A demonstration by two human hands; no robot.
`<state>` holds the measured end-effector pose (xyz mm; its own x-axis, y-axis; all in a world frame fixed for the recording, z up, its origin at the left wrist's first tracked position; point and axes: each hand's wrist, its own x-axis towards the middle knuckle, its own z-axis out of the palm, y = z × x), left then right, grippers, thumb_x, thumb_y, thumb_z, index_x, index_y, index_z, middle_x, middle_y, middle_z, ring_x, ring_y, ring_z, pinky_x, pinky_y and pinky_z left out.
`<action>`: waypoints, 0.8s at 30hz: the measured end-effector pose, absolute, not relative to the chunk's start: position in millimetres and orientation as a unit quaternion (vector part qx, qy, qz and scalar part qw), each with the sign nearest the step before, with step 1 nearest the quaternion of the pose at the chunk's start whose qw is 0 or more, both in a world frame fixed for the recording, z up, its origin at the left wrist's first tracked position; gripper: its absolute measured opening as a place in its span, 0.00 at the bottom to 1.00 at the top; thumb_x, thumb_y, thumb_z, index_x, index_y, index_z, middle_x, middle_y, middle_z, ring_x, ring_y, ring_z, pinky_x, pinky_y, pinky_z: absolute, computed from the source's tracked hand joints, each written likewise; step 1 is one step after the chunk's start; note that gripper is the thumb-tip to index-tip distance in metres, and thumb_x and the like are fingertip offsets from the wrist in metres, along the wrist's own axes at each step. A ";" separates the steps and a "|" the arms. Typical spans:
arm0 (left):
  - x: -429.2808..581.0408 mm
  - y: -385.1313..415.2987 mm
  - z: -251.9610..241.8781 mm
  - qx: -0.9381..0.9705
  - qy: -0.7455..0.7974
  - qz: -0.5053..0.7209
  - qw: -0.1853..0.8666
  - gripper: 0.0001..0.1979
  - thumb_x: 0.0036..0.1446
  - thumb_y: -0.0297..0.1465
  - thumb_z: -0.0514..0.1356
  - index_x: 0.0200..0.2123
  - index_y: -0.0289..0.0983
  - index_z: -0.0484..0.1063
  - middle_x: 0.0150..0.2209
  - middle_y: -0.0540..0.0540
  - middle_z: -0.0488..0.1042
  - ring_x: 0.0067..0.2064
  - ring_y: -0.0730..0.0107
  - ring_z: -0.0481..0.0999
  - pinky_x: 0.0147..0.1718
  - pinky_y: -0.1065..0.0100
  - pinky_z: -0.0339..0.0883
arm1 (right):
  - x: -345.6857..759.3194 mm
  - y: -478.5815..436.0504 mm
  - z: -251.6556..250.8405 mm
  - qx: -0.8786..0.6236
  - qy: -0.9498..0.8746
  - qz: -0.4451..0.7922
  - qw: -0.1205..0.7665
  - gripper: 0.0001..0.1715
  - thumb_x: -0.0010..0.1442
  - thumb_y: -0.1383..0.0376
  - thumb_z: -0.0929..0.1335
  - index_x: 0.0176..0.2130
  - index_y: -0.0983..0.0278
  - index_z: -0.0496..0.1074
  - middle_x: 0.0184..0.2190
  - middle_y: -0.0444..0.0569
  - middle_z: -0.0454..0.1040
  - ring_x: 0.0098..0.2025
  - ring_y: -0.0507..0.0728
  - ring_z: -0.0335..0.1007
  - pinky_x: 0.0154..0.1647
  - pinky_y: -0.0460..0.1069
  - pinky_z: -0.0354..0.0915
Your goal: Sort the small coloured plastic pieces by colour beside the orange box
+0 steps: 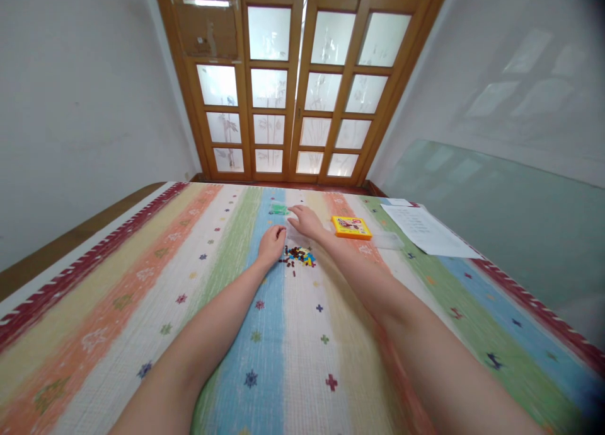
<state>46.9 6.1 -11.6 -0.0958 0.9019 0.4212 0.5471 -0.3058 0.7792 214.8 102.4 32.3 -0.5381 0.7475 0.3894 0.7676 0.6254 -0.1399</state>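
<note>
My left hand (272, 244) rests at the left edge of a pile of small bricks (299, 256), mostly dark brown with some blue, yellow and white. Its fingers are closed together, and whatever they may hold is too small to make out. Beyond the pile, my right hand (306, 222) reaches to the left with its fingers stretched and apart. Close to those fingertips lies a light green piece (278, 209), perhaps several pieces together. Something clear, like thin plastic, lies on the cloth between my two hands.
To the right of my right hand lies a yellow box (350, 227) with a printed picture. A clear plastic tray (388, 240) is beside it, then white paper sheets (425, 230). A striped tablecloth (246, 334) covers the table. Wooden glass-paned doors (295, 82) stand beyond it.
</note>
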 end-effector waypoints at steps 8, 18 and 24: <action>38.7 12.0 -16.8 0.582 0.568 0.552 0.186 0.13 0.70 0.32 0.53 0.44 0.40 0.78 0.47 0.43 0.81 0.53 0.60 0.78 0.57 0.59 0.68 | 163.9 165.2 22.4 -0.529 -0.839 0.019 0.123 0.36 0.69 0.54 0.70 0.70 0.59 0.64 0.68 0.62 0.65 0.64 0.68 0.68 0.63 0.58 0.64; 36.3 13.9 -14.8 0.493 0.577 0.612 0.222 0.13 0.68 0.35 0.56 0.51 0.40 0.75 0.50 0.41 0.78 0.52 0.58 0.78 0.58 0.55 0.70 | 194.8 141.0 44.1 -0.431 -0.870 0.020 0.238 0.28 0.67 0.60 0.72 0.63 0.62 0.67 0.59 0.59 0.70 0.58 0.63 0.70 0.60 0.55 0.67; 42.0 -2.1 -1.3 0.536 0.499 0.647 0.214 0.34 0.69 0.45 0.58 0.72 0.41 0.55 0.65 0.36 0.67 0.57 0.60 0.75 0.58 0.57 0.70 | 247.6 52.5 48.3 -0.274 -0.890 0.113 0.346 0.24 0.68 0.57 0.70 0.61 0.59 0.68 0.56 0.55 0.72 0.56 0.62 0.71 0.57 0.56 0.70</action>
